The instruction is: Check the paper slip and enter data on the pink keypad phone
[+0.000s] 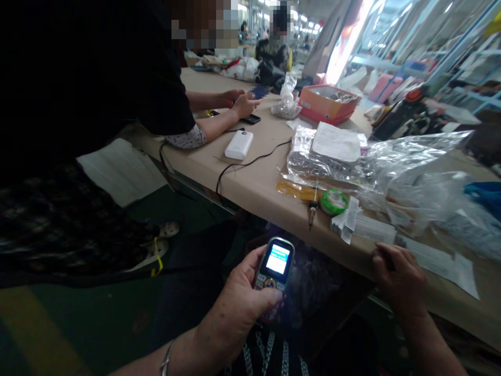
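Note:
A small keypad mobile phone (278, 261) with a lit screen is in my left hand (238, 300). My thumb lies across its keys, and my fingers wrap behind its body. At the table's front edge rests my right hand (401, 277), its fingers curled. Close to those fingertips lies a stack of white paper labels (373, 228); whether anything is pinched there is hidden. Left of the labels are a roll of green tape (334, 202) and a thin pointed tool (312, 211) with a dark handle, whose tip points toward the table edge.
Brown paper covers the table (262, 180). On it are a white power bank (238, 144), a black cable (256, 161), clear plastic bags (418, 183) and an orange box (327, 104). A co-worker in black (97, 78) leans on the table at left, holding a phone.

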Demonstrator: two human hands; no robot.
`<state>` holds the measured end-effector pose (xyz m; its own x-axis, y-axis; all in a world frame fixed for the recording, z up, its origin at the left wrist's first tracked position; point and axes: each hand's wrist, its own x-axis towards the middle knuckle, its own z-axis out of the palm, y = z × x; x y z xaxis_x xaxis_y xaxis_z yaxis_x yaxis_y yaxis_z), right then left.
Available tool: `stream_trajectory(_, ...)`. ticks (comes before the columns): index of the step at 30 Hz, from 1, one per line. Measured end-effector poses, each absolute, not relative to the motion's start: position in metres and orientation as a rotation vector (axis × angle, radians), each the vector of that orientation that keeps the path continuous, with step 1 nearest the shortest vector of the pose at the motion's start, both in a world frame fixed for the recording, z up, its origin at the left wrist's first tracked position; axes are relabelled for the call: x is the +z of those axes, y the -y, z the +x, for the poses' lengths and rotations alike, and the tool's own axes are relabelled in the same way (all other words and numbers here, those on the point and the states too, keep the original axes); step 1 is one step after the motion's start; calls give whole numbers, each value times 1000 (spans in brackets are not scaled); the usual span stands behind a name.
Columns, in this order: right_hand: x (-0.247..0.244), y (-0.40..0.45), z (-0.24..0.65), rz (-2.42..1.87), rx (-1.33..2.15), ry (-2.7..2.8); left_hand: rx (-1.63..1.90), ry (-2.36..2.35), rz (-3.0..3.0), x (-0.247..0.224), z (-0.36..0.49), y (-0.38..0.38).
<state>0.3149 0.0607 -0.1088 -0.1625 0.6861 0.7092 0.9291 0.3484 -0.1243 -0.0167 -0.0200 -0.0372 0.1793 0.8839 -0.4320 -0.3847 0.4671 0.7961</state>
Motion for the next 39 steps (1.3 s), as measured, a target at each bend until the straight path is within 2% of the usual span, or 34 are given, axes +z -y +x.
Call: stream_trajectory(39, -110, -60, 315, -1441, -470, 1915, 985, -1006, 545, -40, -17, 20)
